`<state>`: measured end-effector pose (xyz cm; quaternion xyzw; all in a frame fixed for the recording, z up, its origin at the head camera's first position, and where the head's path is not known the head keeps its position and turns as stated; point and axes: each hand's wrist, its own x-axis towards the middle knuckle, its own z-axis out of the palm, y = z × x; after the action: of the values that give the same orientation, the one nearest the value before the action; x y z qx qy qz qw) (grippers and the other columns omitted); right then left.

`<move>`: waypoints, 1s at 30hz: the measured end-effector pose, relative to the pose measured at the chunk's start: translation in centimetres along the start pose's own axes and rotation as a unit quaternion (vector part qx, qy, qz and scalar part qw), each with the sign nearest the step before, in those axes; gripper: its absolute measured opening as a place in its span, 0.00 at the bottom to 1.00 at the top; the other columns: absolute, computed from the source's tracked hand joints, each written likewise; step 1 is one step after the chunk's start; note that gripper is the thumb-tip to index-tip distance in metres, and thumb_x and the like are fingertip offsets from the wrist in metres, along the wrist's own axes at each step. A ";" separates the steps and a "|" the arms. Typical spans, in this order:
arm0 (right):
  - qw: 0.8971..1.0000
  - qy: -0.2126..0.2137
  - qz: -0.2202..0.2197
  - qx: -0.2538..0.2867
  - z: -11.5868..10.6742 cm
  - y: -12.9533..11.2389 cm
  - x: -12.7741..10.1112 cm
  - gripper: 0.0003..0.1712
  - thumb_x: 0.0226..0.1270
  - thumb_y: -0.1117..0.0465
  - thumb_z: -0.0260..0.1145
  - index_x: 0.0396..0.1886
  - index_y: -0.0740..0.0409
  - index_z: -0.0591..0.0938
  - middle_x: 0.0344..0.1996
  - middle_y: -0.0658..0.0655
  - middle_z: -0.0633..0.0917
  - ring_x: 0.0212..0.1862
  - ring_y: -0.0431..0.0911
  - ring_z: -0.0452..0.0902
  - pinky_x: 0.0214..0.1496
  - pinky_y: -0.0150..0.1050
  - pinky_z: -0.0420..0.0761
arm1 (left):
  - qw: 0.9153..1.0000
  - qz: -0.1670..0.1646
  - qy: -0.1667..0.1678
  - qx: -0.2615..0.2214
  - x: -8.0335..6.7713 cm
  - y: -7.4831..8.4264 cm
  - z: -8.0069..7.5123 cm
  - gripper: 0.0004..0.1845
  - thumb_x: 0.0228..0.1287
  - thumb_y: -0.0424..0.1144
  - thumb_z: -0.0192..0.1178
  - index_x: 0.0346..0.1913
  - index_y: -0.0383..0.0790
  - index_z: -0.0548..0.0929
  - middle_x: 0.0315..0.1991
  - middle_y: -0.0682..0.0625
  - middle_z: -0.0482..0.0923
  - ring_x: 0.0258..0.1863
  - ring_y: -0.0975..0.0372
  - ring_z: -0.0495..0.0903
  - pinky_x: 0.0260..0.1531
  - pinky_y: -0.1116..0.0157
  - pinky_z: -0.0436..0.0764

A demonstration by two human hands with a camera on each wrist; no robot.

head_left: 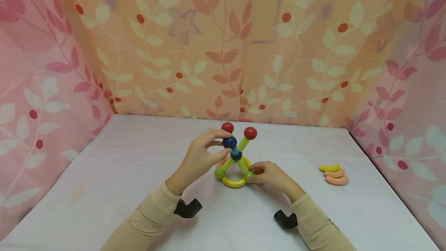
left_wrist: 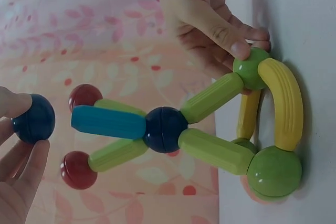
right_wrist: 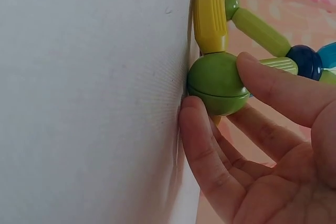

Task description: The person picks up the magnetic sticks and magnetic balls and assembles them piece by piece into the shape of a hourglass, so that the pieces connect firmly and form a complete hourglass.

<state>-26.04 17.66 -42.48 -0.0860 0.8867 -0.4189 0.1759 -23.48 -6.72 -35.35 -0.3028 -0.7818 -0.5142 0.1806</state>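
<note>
A toy frame of rods and balls (head_left: 235, 159) stands on the white table (head_left: 122, 173). Its base is a yellow curved piece (left_wrist: 283, 103) between two green balls; green rods rise to a dark blue hub ball (left_wrist: 165, 129), and two more rods end in red balls (head_left: 250, 133). A light blue rod (left_wrist: 107, 121) sticks out from the hub. My left hand (head_left: 220, 147) pinches a loose dark blue ball (left_wrist: 33, 118) a small gap away from that rod's tip. My right hand (head_left: 256, 176) pinches the base's right green ball (right_wrist: 218, 83) between thumb and fingers.
A small pile of curved pieces (head_left: 334, 174), one yellow and two orange, lies on the table to the right. An orange piece (head_left: 223, 162) lies under the frame. Floral cloth walls (head_left: 223, 49) close in the back and both sides.
</note>
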 end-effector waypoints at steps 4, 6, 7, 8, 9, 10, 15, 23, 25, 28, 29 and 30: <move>1.000 -0.003 -0.005 -0.002 0.0 -0.1 0.0 0.25 0.59 0.57 0.75 0.55 0.60 0.83 0.36 0.55 0.84 0.31 0.43 0.78 0.38 0.35 0.82 | 1.000 0.006 -0.007 0.021 -0.1 -0.1 0.4 0.18 0.57 0.29 0.71 0.51 0.36 0.84 0.53 0.46 0.83 0.53 0.57 0.81 0.52 0.63 0.85; 1.000 -0.004 -0.007 -0.003 0.0 -0.1 0.0 0.25 0.59 0.57 0.75 0.55 0.61 0.83 0.35 0.55 0.84 0.31 0.43 0.79 0.38 0.36 0.82 | 1.000 0.007 -0.010 0.027 -0.2 -0.1 0.6 0.18 0.56 0.29 0.72 0.51 0.36 0.84 0.52 0.46 0.83 0.53 0.57 0.81 0.51 0.62 0.85; 1.000 -0.005 -0.008 -0.003 0.0 0.0 0.0 0.25 0.59 0.57 0.75 0.55 0.61 0.83 0.35 0.55 0.84 0.31 0.43 0.79 0.38 0.36 0.82 | 0.999 0.008 -0.012 0.030 -0.2 -0.1 0.6 0.18 0.56 0.29 0.72 0.51 0.36 0.84 0.52 0.46 0.83 0.53 0.57 0.81 0.51 0.62 0.85; 1.000 -0.005 -0.009 -0.003 0.0 -0.1 0.0 0.25 0.59 0.57 0.75 0.55 0.61 0.83 0.35 0.55 0.84 0.31 0.43 0.79 0.38 0.36 0.83 | 0.999 0.008 -0.012 0.032 -0.2 -0.1 0.7 0.18 0.56 0.29 0.72 0.50 0.36 0.84 0.52 0.46 0.83 0.53 0.57 0.81 0.51 0.61 0.85; 1.000 -0.006 -0.010 -0.002 0.0 0.0 0.0 0.25 0.59 0.57 0.75 0.55 0.61 0.83 0.35 0.55 0.84 0.31 0.43 0.79 0.38 0.36 0.82 | 0.999 0.009 -0.012 0.033 -0.2 -0.1 0.8 0.18 0.56 0.28 0.72 0.50 0.36 0.84 0.52 0.46 0.83 0.53 0.57 0.81 0.51 0.61 0.85; 1.000 -0.006 -0.011 -0.001 0.0 0.0 0.0 0.25 0.59 0.58 0.75 0.55 0.61 0.83 0.35 0.55 0.84 0.30 0.43 0.79 0.37 0.36 0.82 | 0.999 0.011 -0.012 0.034 -0.2 -0.1 0.8 0.18 0.56 0.28 0.72 0.50 0.36 0.84 0.52 0.46 0.82 0.53 0.57 0.81 0.51 0.61 0.85; 1.000 -0.011 -0.017 0.001 -0.1 0.0 0.0 0.25 0.59 0.58 0.75 0.55 0.62 0.82 0.35 0.55 0.84 0.30 0.43 0.79 0.37 0.36 0.82 | 0.999 0.019 -0.015 0.029 -0.3 -0.1 1.0 0.19 0.55 0.27 0.72 0.51 0.36 0.83 0.52 0.46 0.82 0.53 0.56 0.81 0.51 0.63 0.85; 0.999 -0.021 -0.031 0.001 -0.3 0.2 0.0 0.25 0.60 0.59 0.74 0.56 0.64 0.81 0.38 0.57 0.84 0.31 0.43 0.80 0.39 0.37 0.84 | 1.000 0.010 -0.019 0.022 -0.5 -0.2 1.2 0.21 0.56 0.27 0.71 0.54 0.35 0.82 0.53 0.45 0.81 0.54 0.56 0.81 0.52 0.66 0.84; 0.999 -0.021 -0.030 0.004 -0.3 0.2 0.0 0.25 0.60 0.59 0.74 0.56 0.64 0.81 0.38 0.57 0.84 0.31 0.43 0.80 0.39 0.37 0.85 | 1.000 0.004 -0.019 0.023 -0.6 -0.2 1.2 0.23 0.56 0.27 0.71 0.55 0.35 0.81 0.54 0.45 0.81 0.54 0.56 0.82 0.52 0.65 0.84; 0.999 -0.023 -0.027 0.008 -0.3 0.2 -0.1 0.26 0.60 0.58 0.74 0.56 0.63 0.81 0.39 0.57 0.84 0.32 0.43 0.80 0.40 0.37 0.85 | 1.000 -0.017 -0.012 0.020 -0.8 -0.3 1.3 0.26 0.54 0.28 0.72 0.57 0.34 0.78 0.55 0.44 0.80 0.54 0.55 0.82 0.52 0.63 0.85; 0.999 -0.025 -0.026 0.008 -0.4 0.2 -0.1 0.26 0.60 0.58 0.74 0.57 0.62 0.81 0.39 0.57 0.84 0.32 0.43 0.80 0.41 0.37 0.85 | 0.999 -0.029 -0.008 0.017 -0.9 -0.3 1.4 0.28 0.54 0.28 0.73 0.58 0.34 0.76 0.55 0.44 0.79 0.54 0.55 0.82 0.52 0.62 0.85; 0.999 -0.026 -0.027 0.008 -0.5 0.3 -0.2 0.27 0.60 0.58 0.74 0.58 0.61 0.81 0.39 0.57 0.84 0.33 0.43 0.81 0.41 0.37 0.85 | 0.999 -0.044 -0.003 0.013 -0.9 -0.3 1.4 0.29 0.53 0.29 0.74 0.59 0.34 0.75 0.55 0.43 0.78 0.54 0.55 0.82 0.53 0.61 0.84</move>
<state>-26.00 18.25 -42.33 -0.1199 0.8756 -0.4284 0.1884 -22.91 -5.78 -36.66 -0.2675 -0.8015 -0.5106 0.1589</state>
